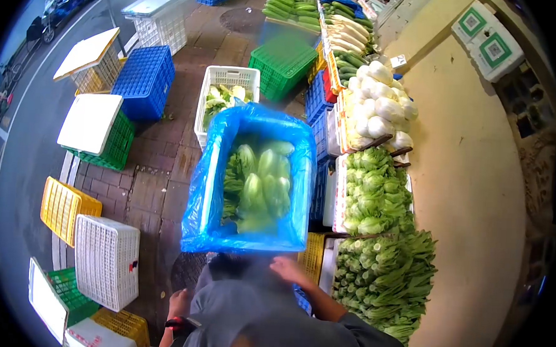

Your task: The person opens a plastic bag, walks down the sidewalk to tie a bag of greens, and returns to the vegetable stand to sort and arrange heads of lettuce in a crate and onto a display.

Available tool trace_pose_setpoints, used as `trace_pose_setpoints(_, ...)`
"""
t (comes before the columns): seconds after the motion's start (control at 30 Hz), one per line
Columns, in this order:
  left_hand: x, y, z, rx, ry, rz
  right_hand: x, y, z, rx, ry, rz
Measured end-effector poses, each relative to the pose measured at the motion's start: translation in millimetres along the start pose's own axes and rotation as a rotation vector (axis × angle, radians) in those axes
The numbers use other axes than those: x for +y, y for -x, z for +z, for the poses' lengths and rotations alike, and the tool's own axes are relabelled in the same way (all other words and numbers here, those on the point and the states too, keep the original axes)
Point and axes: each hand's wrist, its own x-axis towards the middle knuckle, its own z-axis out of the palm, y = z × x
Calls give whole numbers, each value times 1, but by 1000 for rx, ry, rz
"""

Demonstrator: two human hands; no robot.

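A crate lined with a blue plastic bag stands directly in front of my body. Inside it lie several pale green cabbage-like vegetables, with darker leafy greens along the left. My right hand is just below the crate's near edge, fingers loosely bent and nothing visible in them. Whether it touches the bag I cannot tell. Down by my left side hangs my left hand, away from the crate, with a red band at the wrist. Its fingers are too small and turned away to read.
On the right, a stall holds leafy stalks, lettuce, white round vegetables and white radishes. A white crate of greens and a green crate stand ahead. Crates, including a white one, line the roadside.
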Motion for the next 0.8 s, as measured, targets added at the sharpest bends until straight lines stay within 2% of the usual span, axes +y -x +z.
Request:
trace_pose_setpoints(0.03, 62, 42, -15, -75, 489, -180, -10, -2, 8, -9, 105, -68)
trace_pose_setpoints(0.13, 55, 25, -37, 36, 525, -101, -46, -2, 22, -76, 34, -32)
trace_pose_setpoints(0.2, 31, 6, -47, -105, 757, -71, -67, -4, 22, -112, 15, -1)
trace_pose_setpoints(0.23, 31, 7, -43, -43, 808, -58, -76, -15, 21, -164, 28, 8)
trace_pose_setpoints(0.27, 23, 8, -47, 30, 841, -49, -82, -21, 32, -220, 26, 21)
trace_pose_setpoints(0.3, -1, -3, -42, 176, 706, -12, -38, -47, 56, -199, 84, -72)
trace_pose_setpoints(0.33, -27, -9, -41, 305, 546, 15, -41, -58, 56, -236, 100, -135)
trace_pose_setpoints(0.37, -36, 2, -42, 344, 427, -10, -60, -82, 47, -428, 359, -91)
trace_pose_setpoints(0.4, -37, 4, -44, 372, 312, -21, -72, -90, 44, -267, 343, -147)
trace_pose_setpoints(0.43, -46, 6, -52, 323, 358, -67, -48, -115, 50, -164, 203, -259)
trace_pose_setpoints(0.47, -57, 5, -57, 266, 408, -108, -62, -126, 52, 20, 52, -182)
trace_pose_setpoints(0.5, -83, -5, -65, 190, 568, -207, -119, -123, 34, -19, 44, -66)
trace_pose_setpoints(0.53, -75, 1, -79, 159, 558, -296, -119, -144, 39, 54, -35, -101)
trace_pose_setpoints(0.57, -93, -14, -96, 148, 471, -288, -122, -162, 51, 133, -117, -127)
trace_pose_setpoints(0.63, -135, -48, -134, 181, 192, -241, -161, -186, 66, 150, -58, -86)
trace_pose_setpoints(0.7, -95, -61, -191, 123, 146, 17, -176, -216, 102, 270, -81, -85)
trace_pose_setpoints(0.73, -82, -69, -221, 40, 314, 4, -170, -236, 125, 303, -180, -18)
trace_pose_setpoints(0.77, -69, -77, -250, -40, 478, -24, -153, -263, 150, 380, -3, -3)
trace_pose_setpoints(0.8, -64, -93, -284, -165, 805, -209, -185, -263, 152, 336, 20, 57)
